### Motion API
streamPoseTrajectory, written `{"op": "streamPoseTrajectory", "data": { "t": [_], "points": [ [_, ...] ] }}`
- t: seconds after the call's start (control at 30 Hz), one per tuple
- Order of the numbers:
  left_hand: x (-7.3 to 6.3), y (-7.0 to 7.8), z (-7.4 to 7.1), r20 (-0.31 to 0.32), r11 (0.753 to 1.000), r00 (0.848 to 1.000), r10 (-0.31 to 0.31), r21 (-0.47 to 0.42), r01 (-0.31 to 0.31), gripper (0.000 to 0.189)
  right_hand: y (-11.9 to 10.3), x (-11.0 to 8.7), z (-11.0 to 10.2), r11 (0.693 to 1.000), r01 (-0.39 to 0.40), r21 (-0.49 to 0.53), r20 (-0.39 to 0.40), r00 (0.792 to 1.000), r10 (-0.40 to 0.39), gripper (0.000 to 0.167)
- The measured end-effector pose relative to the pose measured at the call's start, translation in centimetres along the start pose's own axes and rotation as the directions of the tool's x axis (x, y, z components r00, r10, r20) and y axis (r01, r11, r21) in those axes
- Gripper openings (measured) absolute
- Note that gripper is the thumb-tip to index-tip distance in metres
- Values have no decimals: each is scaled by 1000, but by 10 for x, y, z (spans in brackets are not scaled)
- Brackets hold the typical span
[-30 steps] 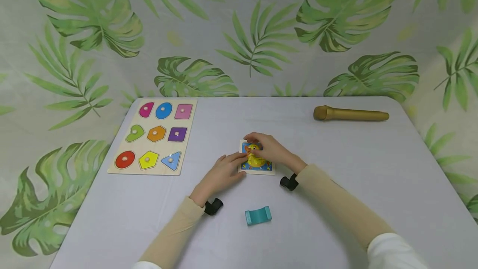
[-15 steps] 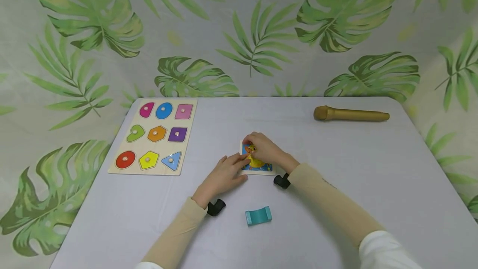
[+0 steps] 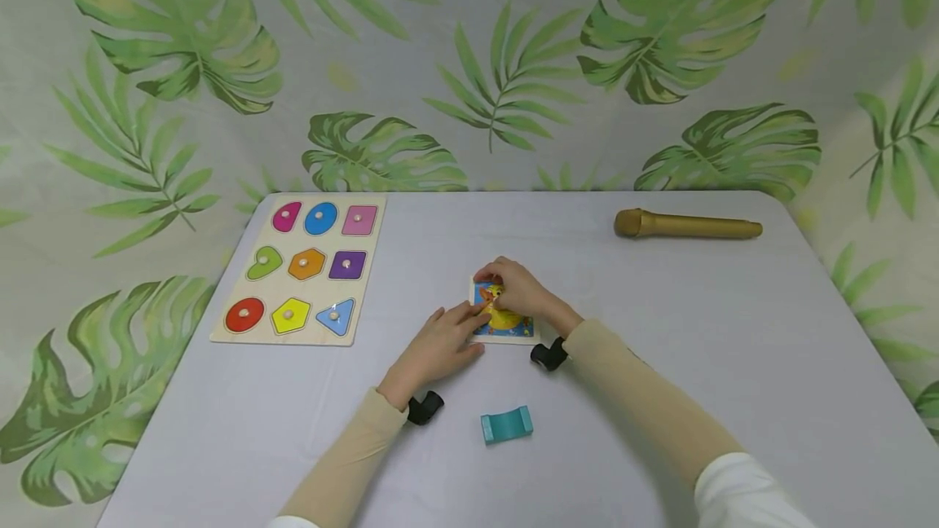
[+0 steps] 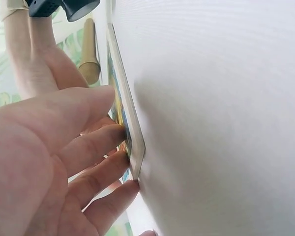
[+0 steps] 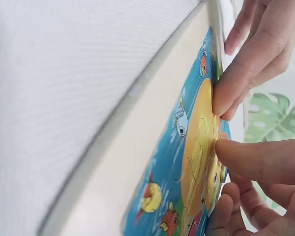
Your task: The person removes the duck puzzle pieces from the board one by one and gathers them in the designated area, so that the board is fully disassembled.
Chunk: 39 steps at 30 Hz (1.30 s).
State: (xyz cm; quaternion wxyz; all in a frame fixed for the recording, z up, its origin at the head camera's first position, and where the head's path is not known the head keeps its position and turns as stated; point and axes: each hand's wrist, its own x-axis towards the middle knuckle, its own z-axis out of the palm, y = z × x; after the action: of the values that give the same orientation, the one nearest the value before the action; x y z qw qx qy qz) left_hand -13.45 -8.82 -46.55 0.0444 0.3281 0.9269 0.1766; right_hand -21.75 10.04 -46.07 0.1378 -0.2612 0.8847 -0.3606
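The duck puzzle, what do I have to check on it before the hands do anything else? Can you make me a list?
1. Duck puzzle lying on the table: ok.
2. Left hand touching the puzzle: ok, fingertips are on it.
3. Right hand touching the puzzle: ok, its thumb is on the duck picture.
4. Whole picture in sight: not ok, the hands cover part of it.
5. Every bit pressed all the way in: cannot tell, fingers hide some of it.
6. Teal block apart from the puzzle: ok, it sits nearer the person, touching neither hand.
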Motion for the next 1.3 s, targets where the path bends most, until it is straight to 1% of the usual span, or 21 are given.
{"op": "streamPoseTrajectory", "data": {
  "t": [0.13, 0.2, 0.37, 0.47, 0.67, 0.8, 0.87, 0.93, 1.07, 1.2, 1.3],
  "points": [
    [0, 0, 0, 8, 1000, 1000, -8, -8, 8, 49, 0, -1, 0, 1000, 3, 5, 6, 1000, -3, 46],
    [0, 0, 0, 11, 1000, 1000, -10, -13, 10, 49, 0, -1, 0, 1000, 12, -7, 9, 1000, -12, 46],
    [0, 0, 0, 13, 999, 1000, -14, -31, 14, 48, -2, -1, -1, 1000, 3, -24, 10, 1000, -3, 46],
    [0, 0, 0, 15, 999, 1000, -17, -39, 18, 49, -3, 0, -2, 999, -8, -31, 4, 1000, 8, 40],
    [0, 0, 0, 14, 999, 1000, -15, -38, 16, 48, -7, 5, -5, 1000, 9, -19, -21, 1000, -9, 27],
    [0, 0, -1, 11, 999, 1000, -11, -30, 12, 48, -7, 10, -6, 1000, -16, -25, -28, 1000, 15, 20],
    [0, 0, -2, 12, 1000, 1000, -9, -29, 9, 48, -5, 11, -7, 1000, -24, 10, -30, 999, 25, 17],
    [0, 0, -2, 15, 999, 1000, -8, -31, 9, 47, -1, 12, -9, 997, -26, 68, -34, 999, 28, 15],
    [1, 1, -4, 27, 999, 999, -17, -45, 19, 48, 8, 8, -18, 978, -56, 203, -31, 997, 64, 15],
    [1, 1, -3, 41, 998, 998, -37, -52, 39, 49, 8, -5, -38, 938, -108, 329, -4, 993, 116, 19],
    [2, 1, -3, 45, 997, 998, -47, -52, 49, 49, 18, -15, -51, 904, -140, 405, 13, 989, 147, 20]
  ]
}}
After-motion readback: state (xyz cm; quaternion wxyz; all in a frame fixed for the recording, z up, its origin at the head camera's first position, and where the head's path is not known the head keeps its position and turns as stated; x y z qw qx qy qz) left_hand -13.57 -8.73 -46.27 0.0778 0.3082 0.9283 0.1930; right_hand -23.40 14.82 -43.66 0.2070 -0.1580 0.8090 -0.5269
